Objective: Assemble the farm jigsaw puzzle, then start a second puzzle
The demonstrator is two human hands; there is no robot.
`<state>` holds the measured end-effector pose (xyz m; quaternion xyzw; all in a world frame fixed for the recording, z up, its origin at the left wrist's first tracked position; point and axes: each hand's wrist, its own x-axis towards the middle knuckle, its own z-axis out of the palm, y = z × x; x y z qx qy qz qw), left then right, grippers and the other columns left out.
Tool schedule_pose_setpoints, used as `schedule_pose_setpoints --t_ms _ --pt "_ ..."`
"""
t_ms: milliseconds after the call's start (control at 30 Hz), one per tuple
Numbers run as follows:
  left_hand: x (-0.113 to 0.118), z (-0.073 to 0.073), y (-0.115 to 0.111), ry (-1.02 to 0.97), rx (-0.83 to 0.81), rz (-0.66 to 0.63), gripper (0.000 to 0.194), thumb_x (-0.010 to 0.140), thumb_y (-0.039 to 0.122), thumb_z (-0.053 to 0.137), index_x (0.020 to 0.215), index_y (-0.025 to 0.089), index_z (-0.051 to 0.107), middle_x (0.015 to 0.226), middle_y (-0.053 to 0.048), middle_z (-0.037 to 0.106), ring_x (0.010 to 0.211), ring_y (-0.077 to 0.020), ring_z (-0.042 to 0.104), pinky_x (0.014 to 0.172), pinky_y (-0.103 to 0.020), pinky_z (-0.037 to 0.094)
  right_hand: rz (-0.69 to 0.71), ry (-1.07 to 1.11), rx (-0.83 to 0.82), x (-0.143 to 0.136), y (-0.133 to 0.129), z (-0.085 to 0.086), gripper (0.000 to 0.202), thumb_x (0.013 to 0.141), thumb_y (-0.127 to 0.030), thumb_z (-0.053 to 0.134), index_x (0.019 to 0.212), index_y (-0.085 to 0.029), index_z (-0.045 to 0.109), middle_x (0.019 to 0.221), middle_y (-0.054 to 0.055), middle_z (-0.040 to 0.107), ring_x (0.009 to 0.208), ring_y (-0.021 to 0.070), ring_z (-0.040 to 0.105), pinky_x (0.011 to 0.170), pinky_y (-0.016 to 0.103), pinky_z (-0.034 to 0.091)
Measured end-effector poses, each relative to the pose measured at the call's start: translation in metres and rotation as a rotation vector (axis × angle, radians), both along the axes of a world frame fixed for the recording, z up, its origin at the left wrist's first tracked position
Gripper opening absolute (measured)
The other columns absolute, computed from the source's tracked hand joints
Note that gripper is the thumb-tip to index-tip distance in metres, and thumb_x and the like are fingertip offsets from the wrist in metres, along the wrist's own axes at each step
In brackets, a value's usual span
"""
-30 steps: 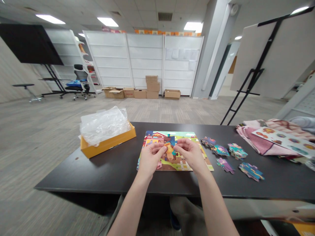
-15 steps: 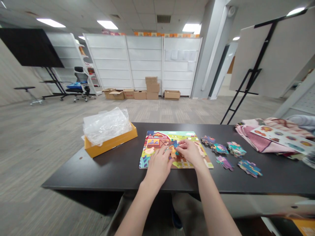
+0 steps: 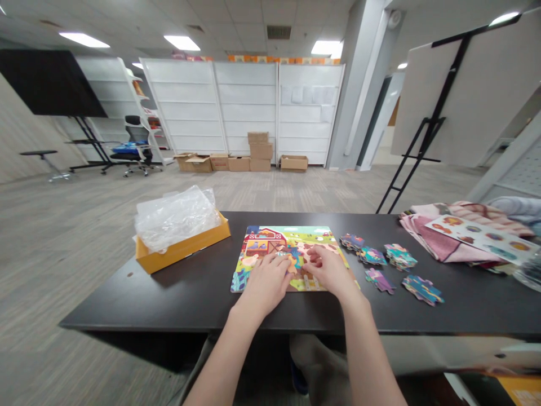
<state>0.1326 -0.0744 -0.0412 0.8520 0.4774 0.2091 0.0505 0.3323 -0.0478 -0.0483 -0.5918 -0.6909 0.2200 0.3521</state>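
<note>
A farm-scene jigsaw puzzle (image 3: 262, 237), with a red barn and animals, lies flat on the black table in front of me. My left hand (image 3: 269, 277) rests over its middle, palm down, fingers stretched out and touching the surface. Just to the right, my right hand (image 3: 328, 270) hovers low over the puzzle with its thumb and fingers apart, nothing visible between them. Between the two hands a blue and orange patch (image 3: 296, 258) shows on the picture. My hands cover part of the lower middle of the puzzle.
Several small stacks of puzzle pieces (image 3: 400, 256) lie to the right. Beyond them are pink cloths (image 3: 439, 237) with a printed sheet (image 3: 477, 239) on top. At the left stands a yellow box (image 3: 181, 251) holding clear plastic wrapping (image 3: 175, 217). The black table's edge (image 3: 169, 329) runs in front of me.
The blue piece at my right fingertips now lies down on the puzzle. My right hand has let go and its fingers have spread slightly. My left hand stays on the puzzle.
</note>
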Motion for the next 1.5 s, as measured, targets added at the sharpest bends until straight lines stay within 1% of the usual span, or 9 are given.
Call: schedule_pose_setpoints --t_ms 267,433,567,733,933,1033,1233,1367,1500 --pt "0.001 0.005 0.012 0.149 0.012 0.053 0.033 0.101 0.031 0.049 0.128 0.022 0.066 0.137 -0.008 0.066 0.125 -0.0289 0.057 0.106 -0.046 0.045 0.061 -0.167 -0.131 0.000 -0.018 0.021 0.020 0.076 -0.017 0.071 0.096 -0.019 0.068 0.085 0.004 0.071 0.077 0.0190 0.065 0.067 0.028 0.045" --pt "0.001 0.001 0.032 0.174 0.006 0.100 0.034 0.101 0.029 0.047 0.129 0.022 0.065 0.139 -0.009 0.065 0.126 -0.0296 0.057 0.105 -0.046 0.047 0.086 -0.153 -0.074 0.004 -0.019 0.025 0.012 0.082 -0.019 0.066 0.094 -0.019 0.069 0.092 0.006 0.072 0.083 0.0197 0.066 0.071 0.028 0.047" --pt "-0.001 -0.013 0.048 0.147 0.037 0.094 0.035 0.101 0.027 0.046 0.129 0.021 0.065 0.139 -0.010 0.065 0.130 -0.0292 0.055 0.109 -0.047 0.043 -0.018 -0.093 0.014 0.021 -0.015 0.023 0.017 0.088 -0.024 0.063 0.101 -0.019 0.071 0.104 0.009 0.074 0.088 0.0212 0.068 0.079 0.032 0.050" --pt "-0.004 -0.025 0.058 0.109 0.074 0.094 0.034 0.101 0.027 0.044 0.126 0.022 0.067 0.138 -0.011 0.066 0.129 -0.0279 0.056 0.112 -0.048 0.040 -0.180 -0.168 0.129 0.054 -0.012 0.017 0.018 0.089 -0.027 0.060 0.099 -0.018 0.073 0.103 0.011 0.074 0.094 0.0253 0.068 0.084 0.037 0.050" --pt "0.000 -0.020 0.049 0.048 0.141 0.087 0.033 0.101 0.027 0.046 0.128 0.021 0.065 0.135 -0.011 0.067 0.128 -0.0264 0.057 0.112 -0.047 0.041 -0.524 -0.280 0.216 0.111 -0.012 0.001 0.022 0.087 -0.029 0.058 0.096 -0.016 0.074 0.102 0.016 0.073 0.098 0.0298 0.066 0.091 0.042 0.048" --pt "0.000 -0.012 0.041 0.001 0.175 0.100 0.033 0.101 0.029 0.047 0.127 0.020 0.066 0.133 -0.011 0.068 0.125 -0.0278 0.059 0.110 -0.047 0.044 -0.597 -0.344 0.190 0.134 -0.012 -0.008 0.026 0.086 -0.032 0.058 0.097 -0.014 0.074 0.102 0.017 0.073 0.103 0.0330 0.065 0.093 0.045 0.047" --pt "-0.004 0.001 0.029 -0.056 0.241 0.057 0.028 0.100 0.028 0.048 0.116 0.020 0.070 0.124 -0.010 0.072 0.117 -0.0287 0.063 0.104 -0.048 0.049 -0.585 -0.394 0.191 0.138 -0.005 -0.008 0.030 0.083 -0.034 0.064 0.103 -0.014 0.073 0.106 0.017 0.072 0.104 0.0321 0.064 0.095 0.044 0.046" --pt "-0.005 0.004 0.021 -0.071 0.279 0.041 0.025 0.101 0.027 0.047 0.112 0.019 0.069 0.118 -0.009 0.073 0.114 -0.0270 0.064 0.101 -0.045 0.050 -0.478 -0.416 0.209 0.129 0.013 0.001 0.030 0.085 -0.031 0.064 0.108 -0.013 0.072 0.112 0.018 0.071 0.110 0.0313 0.063 0.098 0.041 0.045" --pt "-0.008 0.005 0.015 -0.085 0.296 0.051 0.024 0.102 0.029 0.047 0.107 0.020 0.069 0.115 -0.008 0.074 0.111 -0.0262 0.064 0.099 -0.044 0.051 -0.399 -0.501 0.141 0.125 0.027 0.000 0.031 0.087 -0.028 0.064 0.112 -0.011 0.071 0.114 0.020 0.071 0.111 0.0312 0.064 0.098 0.039 0.046"
